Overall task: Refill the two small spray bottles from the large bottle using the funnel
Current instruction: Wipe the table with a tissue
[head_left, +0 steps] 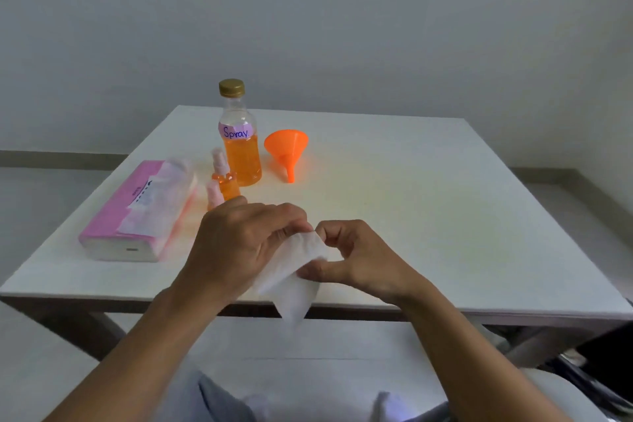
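Large bottle labelled "Spray", mid-frame beside funnel and two spray bottles. Left hand, right hand fingers pinching tissue at bench near edge; right half bare.

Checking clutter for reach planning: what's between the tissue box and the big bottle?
In the head view, the two small spray bottles stand between the tissue box and the big bottle, close against the bottle's front-left side.
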Action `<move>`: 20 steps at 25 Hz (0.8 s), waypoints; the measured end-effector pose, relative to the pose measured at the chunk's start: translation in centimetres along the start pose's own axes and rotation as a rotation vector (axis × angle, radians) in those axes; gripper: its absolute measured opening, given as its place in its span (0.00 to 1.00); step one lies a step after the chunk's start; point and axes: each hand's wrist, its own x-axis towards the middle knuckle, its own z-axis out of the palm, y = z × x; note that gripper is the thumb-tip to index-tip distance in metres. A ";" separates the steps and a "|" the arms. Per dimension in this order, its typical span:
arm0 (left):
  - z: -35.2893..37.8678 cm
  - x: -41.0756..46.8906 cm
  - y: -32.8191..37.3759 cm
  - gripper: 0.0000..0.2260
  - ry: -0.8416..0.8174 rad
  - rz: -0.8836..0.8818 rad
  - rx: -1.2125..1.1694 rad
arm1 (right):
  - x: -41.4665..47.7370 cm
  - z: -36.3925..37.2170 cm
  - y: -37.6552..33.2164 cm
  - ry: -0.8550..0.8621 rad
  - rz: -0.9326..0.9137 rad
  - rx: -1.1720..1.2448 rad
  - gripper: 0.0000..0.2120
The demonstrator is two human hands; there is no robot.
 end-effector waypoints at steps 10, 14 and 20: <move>9.0 3.9 -0.9 0.14 -0.003 -0.238 -0.111 | -1.7 -7.7 1.2 0.134 0.398 -0.034 0.12; 10.2 3.2 -2.5 0.17 -0.228 -0.462 -0.039 | -2.9 -14.3 1.2 0.704 0.521 -0.448 0.05; 11.2 1.2 -1.1 0.32 -0.598 -0.693 0.207 | -1.3 -18.6 1.9 1.007 0.716 -1.022 0.10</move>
